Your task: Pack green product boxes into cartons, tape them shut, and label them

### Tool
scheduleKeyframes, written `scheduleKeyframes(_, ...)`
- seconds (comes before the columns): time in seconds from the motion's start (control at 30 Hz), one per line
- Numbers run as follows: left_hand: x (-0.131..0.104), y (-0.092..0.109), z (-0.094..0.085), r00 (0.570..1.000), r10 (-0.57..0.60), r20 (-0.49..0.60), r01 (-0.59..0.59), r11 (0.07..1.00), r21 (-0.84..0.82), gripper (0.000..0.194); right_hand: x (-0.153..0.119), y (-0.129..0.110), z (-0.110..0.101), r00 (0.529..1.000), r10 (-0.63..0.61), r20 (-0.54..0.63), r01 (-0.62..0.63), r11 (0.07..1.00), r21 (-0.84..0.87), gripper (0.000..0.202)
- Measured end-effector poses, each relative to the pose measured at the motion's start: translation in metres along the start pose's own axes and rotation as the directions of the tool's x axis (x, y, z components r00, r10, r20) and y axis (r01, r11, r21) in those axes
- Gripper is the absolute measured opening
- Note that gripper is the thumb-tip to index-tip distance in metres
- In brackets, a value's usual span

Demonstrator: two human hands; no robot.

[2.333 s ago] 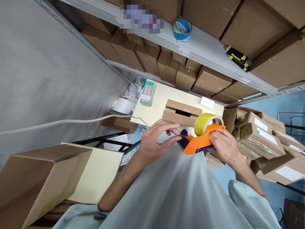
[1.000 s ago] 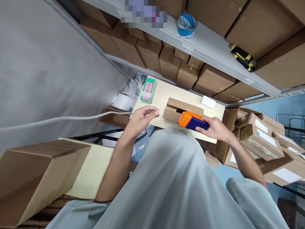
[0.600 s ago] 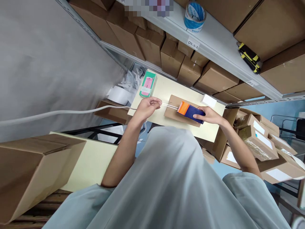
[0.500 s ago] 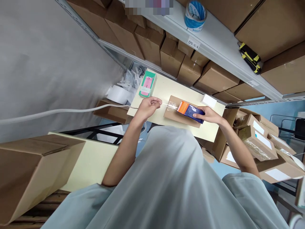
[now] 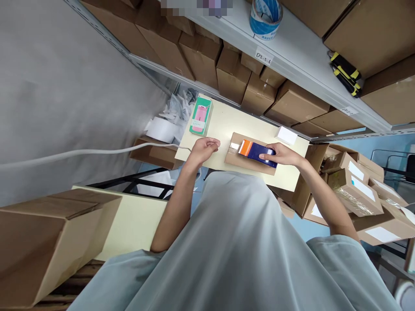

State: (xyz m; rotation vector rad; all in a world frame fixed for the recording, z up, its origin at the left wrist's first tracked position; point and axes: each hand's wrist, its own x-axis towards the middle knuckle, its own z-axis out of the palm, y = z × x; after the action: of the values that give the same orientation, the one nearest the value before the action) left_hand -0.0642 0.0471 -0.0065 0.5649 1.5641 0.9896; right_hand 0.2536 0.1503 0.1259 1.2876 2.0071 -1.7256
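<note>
A tape dispenser [image 5: 256,154], dark blue with an orange toothed end, is in my right hand [image 5: 278,154], whose fingers wrap its right end. The dispenser is over a flat brown cardboard box [image 5: 235,160] lying on the pale yellow table [image 5: 223,116]. A shiny strip of clear tape shows at the box's left end. My left hand [image 5: 205,149] is left of the box, fingers curled and pressed together near the thumb; whether something thin is between them is too small to tell.
A green box with a pink picture [image 5: 200,116] lies at the table's left end, a small white box [image 5: 287,135] at its right. Shelves of cartons, with a blue tape roll [image 5: 265,21] and yellow-black cutters [image 5: 345,74], overhang the back. Cartons [image 5: 355,192] are piled right.
The clear strip that stretched between my left hand and the dispenser is no longer visible between them. The dispenser has shifted slightly left and lies more level. The view has moved a little.
</note>
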Motion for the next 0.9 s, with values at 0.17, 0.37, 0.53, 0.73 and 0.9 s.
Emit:
scheduleKeyframes(0.17,0.009,-0.015,0.011,0.998,-0.049,-0.035,0.048,0.999,-0.009,0.026,0.01,0.0,0.0,0.999,0.031,0.008,-0.031,0.998,-0.045,0.07)
scheduleKeyframes(0.37,0.01,-0.028,0.042,0.994,-0.105,0.016,0.105,0.994,0.017,0.02,0.01,0.001,0.0,1.0,0.023,0.011,-0.023,1.0,-0.02,0.067)
scheduleKeyframes(0.53,0.008,-0.03,0.037,0.993,-0.086,-0.075,0.096,0.985,0.141,0.064,0.01,0.003,0.004,1.0,0.016,0.015,-0.016,1.0,0.007,0.068)
scheduleKeyframes(0.73,-0.029,-0.022,0.035,0.99,0.138,0.002,-0.137,0.986,0.098,0.067,0.01,0.009,0.007,1.0,0.001,0.007,-0.002,1.0,0.013,0.07)
scheduleKeyframes(0.9,-0.05,-0.014,0.045,0.969,0.124,0.212,-0.166,0.967,0.195,0.075,0.011,0.009,0.009,1.0,-0.014,-0.024,0.015,0.999,0.029,0.07)
